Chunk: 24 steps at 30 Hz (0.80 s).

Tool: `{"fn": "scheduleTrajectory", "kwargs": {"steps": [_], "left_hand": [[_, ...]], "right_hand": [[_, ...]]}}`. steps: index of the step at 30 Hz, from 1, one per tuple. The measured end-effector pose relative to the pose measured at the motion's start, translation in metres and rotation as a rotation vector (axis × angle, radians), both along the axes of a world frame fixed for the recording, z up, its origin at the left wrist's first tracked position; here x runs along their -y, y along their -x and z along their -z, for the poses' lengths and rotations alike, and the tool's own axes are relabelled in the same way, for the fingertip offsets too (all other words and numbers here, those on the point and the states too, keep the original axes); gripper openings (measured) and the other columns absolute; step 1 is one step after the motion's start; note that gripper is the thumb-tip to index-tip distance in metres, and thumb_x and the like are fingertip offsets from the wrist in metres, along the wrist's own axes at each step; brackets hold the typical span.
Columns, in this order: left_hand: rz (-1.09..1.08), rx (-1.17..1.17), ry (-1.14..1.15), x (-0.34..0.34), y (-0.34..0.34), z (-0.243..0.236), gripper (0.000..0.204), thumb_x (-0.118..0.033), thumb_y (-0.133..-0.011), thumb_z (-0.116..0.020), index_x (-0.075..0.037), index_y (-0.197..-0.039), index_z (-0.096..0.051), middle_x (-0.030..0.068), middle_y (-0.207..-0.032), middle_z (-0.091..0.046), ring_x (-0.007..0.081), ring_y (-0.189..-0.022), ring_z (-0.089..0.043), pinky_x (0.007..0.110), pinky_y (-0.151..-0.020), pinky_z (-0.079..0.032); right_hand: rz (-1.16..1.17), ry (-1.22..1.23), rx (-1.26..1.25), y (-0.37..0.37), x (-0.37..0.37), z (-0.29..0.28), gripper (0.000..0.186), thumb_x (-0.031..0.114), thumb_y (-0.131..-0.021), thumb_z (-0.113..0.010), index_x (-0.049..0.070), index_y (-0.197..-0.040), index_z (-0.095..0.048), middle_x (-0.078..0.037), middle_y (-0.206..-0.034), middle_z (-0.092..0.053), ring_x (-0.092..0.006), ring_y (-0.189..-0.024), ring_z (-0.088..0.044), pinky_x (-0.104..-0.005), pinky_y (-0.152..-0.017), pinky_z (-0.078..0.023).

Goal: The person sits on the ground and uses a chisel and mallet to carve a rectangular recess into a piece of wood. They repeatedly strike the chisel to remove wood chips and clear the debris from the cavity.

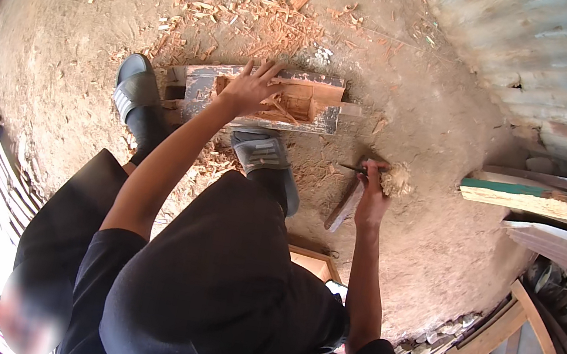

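A wooden block [327,96] with worn dark paint and a hollowed-out recess lies on the dirt floor between and ahead of my sandalled feet. My left hand [247,92] rests on it with fingers spread, covering part of the recess. A split sliver of wood [281,109] sits inside the hollow. Off to the right, my right hand [372,196] is low over the ground, its fingers closed round a thin dark tool [354,168] that points left. Its exact kind is unclear. A short wooden bar [344,208] slants beside that hand; whether the hand also touches it is hidden.
Wood chips [272,21] are scattered beyond the block. My sandals [136,81] flank its near left side. Planks [531,200] lean at the right, below a corrugated metal sheet [542,63]. A wooden frame [491,347] stands at lower right. Bicycles show at the far left.
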<state>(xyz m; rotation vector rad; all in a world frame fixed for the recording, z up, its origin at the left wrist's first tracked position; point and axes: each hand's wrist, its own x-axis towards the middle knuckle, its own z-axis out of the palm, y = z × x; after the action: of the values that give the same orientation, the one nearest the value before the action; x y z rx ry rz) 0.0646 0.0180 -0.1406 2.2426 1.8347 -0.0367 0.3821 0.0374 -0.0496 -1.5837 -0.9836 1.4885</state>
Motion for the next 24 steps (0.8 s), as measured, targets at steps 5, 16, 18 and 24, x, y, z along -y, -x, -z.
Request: {"fn": "scheduleTrajectory", "kwargs": {"steps": [5, 16, 18, 24], "left_hand": [[-0.121, -0.041, 0.130, 0.012, 0.004, -0.009, 0.042, -0.039, -0.083, -0.053, -0.020, -0.120, -0.052, 0.0095, -0.144, -0.020, 0.0269, -0.133, -0.020, 0.050, -0.106, -0.022], [-0.412, -0.060, 0.141, 0.057, 0.028, -0.026, 0.034, -0.036, -0.085, -0.049, -0.009, -0.103, -0.060, 0.0117, -0.134, -0.037, 0.0293, -0.124, -0.034, 0.054, -0.099, -0.028], [-0.477, -0.044, 0.167, 0.071, 0.031, -0.029, 0.040, -0.039, -0.086, -0.047, -0.009, -0.111, -0.055, 0.0117, -0.134, -0.036, 0.0296, -0.124, -0.034, 0.054, -0.099, -0.028], [-0.597, 0.088, 0.229, 0.100, 0.009, -0.044, 0.073, -0.044, -0.079, -0.057, -0.014, -0.136, -0.023, 0.0146, -0.138, -0.030, 0.0344, -0.127, -0.030, 0.055, -0.099, -0.028]], "right_hand": [[0.072, 0.170, -0.026, -0.058, 0.012, 0.025, 0.014, 0.015, -0.084, -0.058, 0.007, -0.095, -0.054, -0.003, -0.089, -0.056, -0.0123, -0.085, -0.055, -0.0298, -0.070, -0.047], [0.071, 0.130, 0.014, -0.069, 0.058, 0.012, 0.025, 0.015, -0.083, -0.061, 0.004, -0.104, -0.053, -0.004, -0.095, -0.056, -0.0134, -0.088, -0.054, -0.0311, -0.071, -0.047], [0.113, 0.094, 0.016, -0.070, 0.062, 0.004, 0.028, 0.014, -0.083, -0.061, 0.004, -0.107, -0.052, -0.005, -0.097, -0.056, -0.0140, -0.089, -0.055, -0.0315, -0.072, -0.047], [0.190, 0.035, -0.121, -0.105, 0.094, -0.001, 0.031, 0.018, -0.085, -0.059, 0.003, -0.110, -0.050, -0.007, -0.101, -0.055, -0.0162, -0.091, -0.054, -0.0331, -0.072, -0.047]]}}
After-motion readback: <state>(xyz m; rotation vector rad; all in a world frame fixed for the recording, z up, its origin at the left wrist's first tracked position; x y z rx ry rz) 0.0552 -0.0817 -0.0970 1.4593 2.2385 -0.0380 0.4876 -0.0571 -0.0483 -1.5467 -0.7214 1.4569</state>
